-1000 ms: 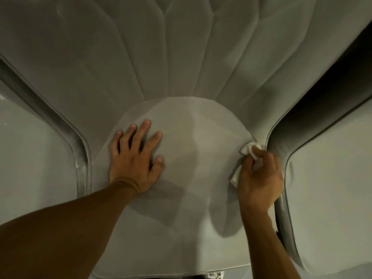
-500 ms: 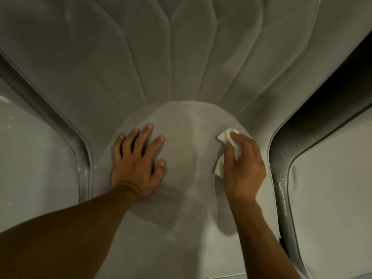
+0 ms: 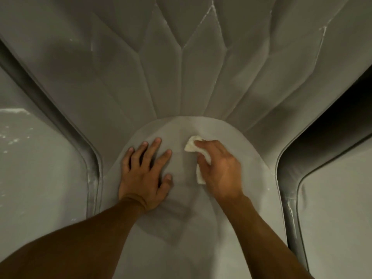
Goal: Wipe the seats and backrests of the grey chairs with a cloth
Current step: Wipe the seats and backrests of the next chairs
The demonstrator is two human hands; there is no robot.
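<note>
Toward the back edge of the seat [image 3: 181, 248], just short of the curved seam under the backrest [image 3: 161, 73], leans on the left hand [image 3: 144, 178]: palm down, fingers [image 3: 156, 146] straight and spread, gripping nothing. Probably planted there as a prop for a body bent over the chair, perhaps also to steady the upholstery for the wipe. Just beside it, nearer the seat's middle, bunches the small white cloth [image 3: 192, 146] in the right hand [image 3: 220, 170], fingers curled round it and thumb against it, one end poking out past the fingertips, a tail showing below the thumb. Appears to press the wad onto the seat fabric, judging by the low knuckles; cannot confirm firm contact beneath the hand. Holds the cloth crumpled small, likely to drive pressure through the fingertips and to reach into the seam. Seems partway through the seat, with the back-centre patch in hand; front edge out of frame below the forearms. Leaves the quilted backrest panels above, marked by pale dusty streaks [image 3: 207, 17] along the upper seams, apparently not yet wiped. Sits between more grey upholstery, a left panel [image 3: 40, 168] and a right panel [image 3: 332, 218], each close but apart across a dark gap, possibly neighbouring chairs due the same treatment. Calls next, most likely, for short strokes toward the seam, then upward over the panels.
</note>
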